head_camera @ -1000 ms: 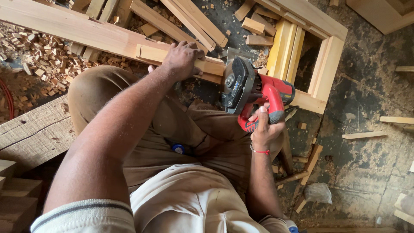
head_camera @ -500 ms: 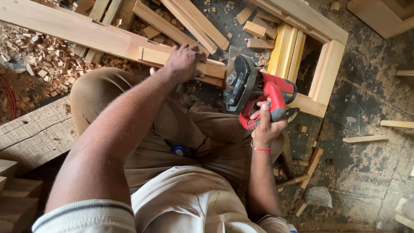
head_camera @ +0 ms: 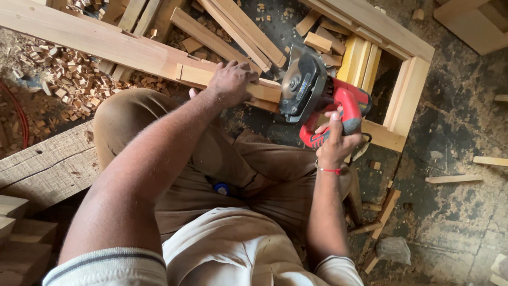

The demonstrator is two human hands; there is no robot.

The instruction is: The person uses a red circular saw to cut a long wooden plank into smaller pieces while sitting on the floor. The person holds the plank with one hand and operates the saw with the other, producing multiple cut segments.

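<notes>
Across the lap, a long wooden beam (head_camera: 132, 50) is pressed down by the left hand (head_camera: 228, 82), its fingers spread flat over the beam's notched end. Just beside that end, a red circular saw (head_camera: 323, 103) is gripped by its handle in the closed right hand (head_camera: 336, 140), the blade guard set against the beam's tip. Wood offcuts (head_camera: 63, 79) are scattered behind, and a pale wooden frame (head_camera: 407, 90) is seen beyond the saw

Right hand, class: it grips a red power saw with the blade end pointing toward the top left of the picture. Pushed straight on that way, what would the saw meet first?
Probably the wooden plank that the left hand presses down. The saw in the right hand sits right at its end, though whether they already touch is unclear.
</notes>
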